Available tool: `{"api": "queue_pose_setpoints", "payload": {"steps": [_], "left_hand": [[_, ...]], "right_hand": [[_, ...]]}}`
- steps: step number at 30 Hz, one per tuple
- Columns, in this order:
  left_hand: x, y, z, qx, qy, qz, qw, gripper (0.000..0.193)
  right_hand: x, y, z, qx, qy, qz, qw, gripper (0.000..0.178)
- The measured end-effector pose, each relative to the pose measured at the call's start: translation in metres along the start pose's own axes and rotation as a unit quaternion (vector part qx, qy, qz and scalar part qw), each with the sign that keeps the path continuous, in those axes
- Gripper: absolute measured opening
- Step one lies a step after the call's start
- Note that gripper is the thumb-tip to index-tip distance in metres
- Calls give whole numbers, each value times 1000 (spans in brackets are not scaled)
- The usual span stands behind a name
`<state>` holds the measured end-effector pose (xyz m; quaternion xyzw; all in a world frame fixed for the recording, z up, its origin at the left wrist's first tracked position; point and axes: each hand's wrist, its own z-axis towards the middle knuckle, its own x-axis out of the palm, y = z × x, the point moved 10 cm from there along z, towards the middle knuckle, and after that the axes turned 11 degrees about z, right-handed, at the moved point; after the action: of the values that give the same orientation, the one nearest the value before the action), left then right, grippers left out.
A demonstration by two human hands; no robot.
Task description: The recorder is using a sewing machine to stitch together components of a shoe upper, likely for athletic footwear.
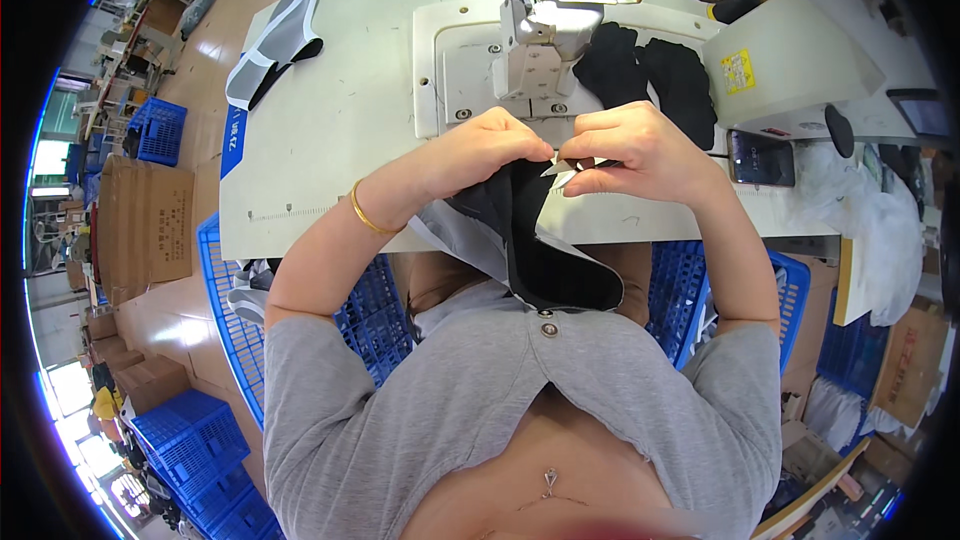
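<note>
Two hands: left hand grip pinches black fabric, right hand w/ small snips.

Setting: garment sewing workshop.
Machine: industrial sewing machine just beyond the hands, on a white table.
Storage: blue plastic crates below and left of the hands.
Stock: cardboard boxes far left.

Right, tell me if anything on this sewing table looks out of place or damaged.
Nothing looks damaged. Only the grey-and-black garment piece hangs over the table at its far left corner. Both hands, left hand and right hand, pinch dark fabric.
</note>
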<state>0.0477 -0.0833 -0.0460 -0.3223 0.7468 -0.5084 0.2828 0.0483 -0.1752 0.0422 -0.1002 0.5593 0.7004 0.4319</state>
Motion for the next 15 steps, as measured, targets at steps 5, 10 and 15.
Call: {"api": "queue_pose_setpoints", "payload": {"steps": [5, 10, 15], "left_hand": [[7, -5, -2, -2, 13, -13, 1000, 27], [13, -16, -3, -1, -16, -55, 998, 30], [8, 2, 1, -14, 19, -44, 999, 25]], "right_hand": [[1, 4, 0, -14, 3, 2, 1000, 32], [3, 4, 0, -9, 8, 21, 1000, 31], [8, 2, -2, -12, 9, 11, 1000, 26]]}}
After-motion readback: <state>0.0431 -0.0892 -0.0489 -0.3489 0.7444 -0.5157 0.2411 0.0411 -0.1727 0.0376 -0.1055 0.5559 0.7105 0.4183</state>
